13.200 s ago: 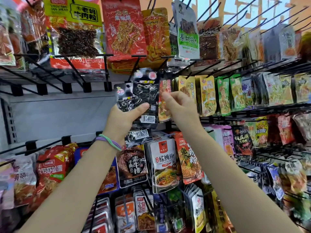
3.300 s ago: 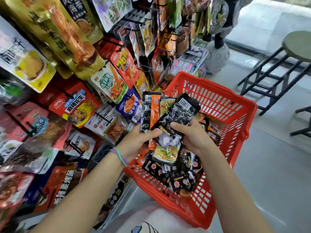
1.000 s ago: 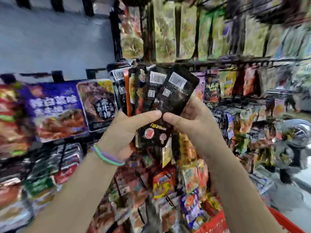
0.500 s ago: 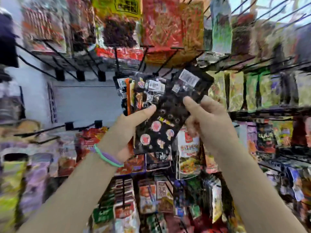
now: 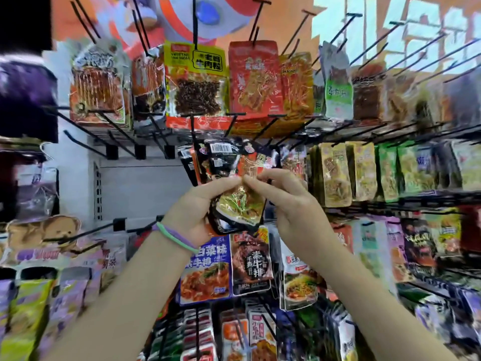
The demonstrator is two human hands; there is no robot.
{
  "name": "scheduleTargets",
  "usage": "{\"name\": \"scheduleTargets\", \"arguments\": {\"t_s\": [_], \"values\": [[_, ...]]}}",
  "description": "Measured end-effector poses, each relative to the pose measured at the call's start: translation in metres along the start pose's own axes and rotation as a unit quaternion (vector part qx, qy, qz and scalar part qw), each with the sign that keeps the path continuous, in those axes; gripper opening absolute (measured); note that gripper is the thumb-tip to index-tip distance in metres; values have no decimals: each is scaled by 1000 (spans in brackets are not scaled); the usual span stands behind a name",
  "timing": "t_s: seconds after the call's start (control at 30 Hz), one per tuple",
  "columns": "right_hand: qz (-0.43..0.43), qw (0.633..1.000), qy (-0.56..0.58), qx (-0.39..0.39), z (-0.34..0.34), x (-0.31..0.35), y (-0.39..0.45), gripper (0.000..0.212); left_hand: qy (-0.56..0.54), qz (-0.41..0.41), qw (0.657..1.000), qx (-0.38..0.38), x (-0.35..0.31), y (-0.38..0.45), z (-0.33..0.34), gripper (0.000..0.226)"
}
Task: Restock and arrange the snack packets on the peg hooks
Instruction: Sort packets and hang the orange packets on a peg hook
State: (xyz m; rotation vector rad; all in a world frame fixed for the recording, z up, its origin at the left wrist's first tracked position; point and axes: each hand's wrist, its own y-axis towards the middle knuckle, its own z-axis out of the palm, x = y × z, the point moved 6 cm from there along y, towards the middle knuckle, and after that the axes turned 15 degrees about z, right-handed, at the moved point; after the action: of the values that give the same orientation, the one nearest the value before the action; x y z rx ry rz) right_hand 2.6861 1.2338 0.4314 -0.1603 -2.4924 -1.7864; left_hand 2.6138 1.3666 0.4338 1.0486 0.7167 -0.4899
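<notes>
Left hand [image 5: 194, 209] grips a fanned stack of packets [image 5: 229, 183] before the rack's middle row. Right hand [image 5: 281, 196] pinches the front packet [image 5: 243, 204]. Advise: peel one only, find its hang-hole, align squarely with a bare hook [image 5: 234, 125].

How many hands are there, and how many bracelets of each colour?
Hands: 2, the left hand and the right hand, both holding the bunch of snack packets
Purple bracelet: 1
Green bracelet: 1
Total: 4
</notes>
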Motion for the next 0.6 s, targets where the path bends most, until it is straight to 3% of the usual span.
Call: {"name": "scheduleTargets", "arguments": {"t_s": [0.1, 0.17, 0.27, 0.37, 0.4, 0.5, 0.6], "values": [[107, 981, 157, -35, -12, -14, 6, 48, 21, 23, 999, -9, 5, 8, 1, 28], [229, 932, 272, -72, -14, -32, 6, 32, 34, 36, 999, -13, 9, 15, 4, 34], [373, 865, 334, 28, 8, -51, 7, 45, 39, 26, 999, 6, 20, 21, 16, 25], [397, 841, 365, 45, 14, -60, 8, 46, 51, 48, 997, -11, 27, 29, 22, 30], [403, 840, 361, 36, 11, -67, 8, 46, 66, 63, 995, -34, 27, 33, 18, 39], [409, 838, 361, 10, -2, -91, 12, 17, 104, 73, 989, -70, 25, 44, 7, 78], [409, 847, 340, -19, -17, -105, 15, 19, 106, 71, 991, -50, 25, 50, 9, 54]]}}
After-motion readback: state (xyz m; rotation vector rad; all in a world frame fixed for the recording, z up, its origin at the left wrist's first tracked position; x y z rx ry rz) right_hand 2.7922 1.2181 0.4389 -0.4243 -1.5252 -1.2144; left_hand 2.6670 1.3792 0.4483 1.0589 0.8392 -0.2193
